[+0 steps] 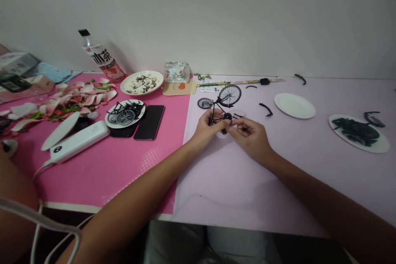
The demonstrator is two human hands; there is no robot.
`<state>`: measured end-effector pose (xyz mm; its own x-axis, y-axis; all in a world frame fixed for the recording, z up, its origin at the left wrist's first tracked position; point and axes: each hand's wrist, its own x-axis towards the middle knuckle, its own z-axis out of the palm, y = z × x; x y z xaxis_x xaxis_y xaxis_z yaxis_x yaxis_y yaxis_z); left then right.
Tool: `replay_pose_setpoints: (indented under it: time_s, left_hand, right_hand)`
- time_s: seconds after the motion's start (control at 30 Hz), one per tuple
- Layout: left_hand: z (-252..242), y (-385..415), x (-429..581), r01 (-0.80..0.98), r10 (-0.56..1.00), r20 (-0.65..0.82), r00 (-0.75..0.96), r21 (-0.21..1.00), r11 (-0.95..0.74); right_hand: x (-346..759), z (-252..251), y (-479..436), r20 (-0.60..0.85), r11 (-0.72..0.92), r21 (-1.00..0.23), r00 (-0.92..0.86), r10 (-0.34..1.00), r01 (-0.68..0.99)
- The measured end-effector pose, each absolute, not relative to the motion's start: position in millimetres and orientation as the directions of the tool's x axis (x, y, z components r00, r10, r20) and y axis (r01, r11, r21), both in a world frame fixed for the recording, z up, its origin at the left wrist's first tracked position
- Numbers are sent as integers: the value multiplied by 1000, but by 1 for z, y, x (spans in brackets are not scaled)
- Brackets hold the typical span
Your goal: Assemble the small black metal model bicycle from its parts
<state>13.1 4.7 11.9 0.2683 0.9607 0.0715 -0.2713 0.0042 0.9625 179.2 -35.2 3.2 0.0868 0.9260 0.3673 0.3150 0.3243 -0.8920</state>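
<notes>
Centre frame, the left hand (pixel 209 127) pinched the miniature bicycle (pixel 222 102); the right hand (pixel 252 137) curled at its lower end, grip unclear!

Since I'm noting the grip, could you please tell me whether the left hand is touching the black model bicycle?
Touching: the head view shows the left hand holding the black model bicycle by its frame, between thumb and fingers.

One camera looks from the person's head, forward and down, quite near over the desk (pixel 241 189), with the wall (pixel 222 16) at twelve o'clock and the lap (pixel 241 243) at six.
</notes>
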Motion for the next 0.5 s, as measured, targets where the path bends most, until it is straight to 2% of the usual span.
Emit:
replay_pose_setpoints:
  time_s: [0.27, 0.37, 0.43, 0.5]
  left_hand:
    - [3, 12, 13, -227, 952, 112, 286, 973, -46]
    - [2, 11, 13, -92, 972, 142, 186, 988, -126]
    - [2, 9, 14, 44, 973, 212, 88, 975, -216]
    - [3, 6, 15, 134, 951, 302, 59, 942, -307]
  right_hand:
    - [182, 5, -33, 369, 307, -894, 144, 918, 327]
    - [186, 7, -31, 412, 316, -870, 204, 888, 378]
    - [189, 8, -30, 453, 334, -843, 221, 864, 422]
    - [191, 8, -29, 492, 354, -811, 215, 844, 465]
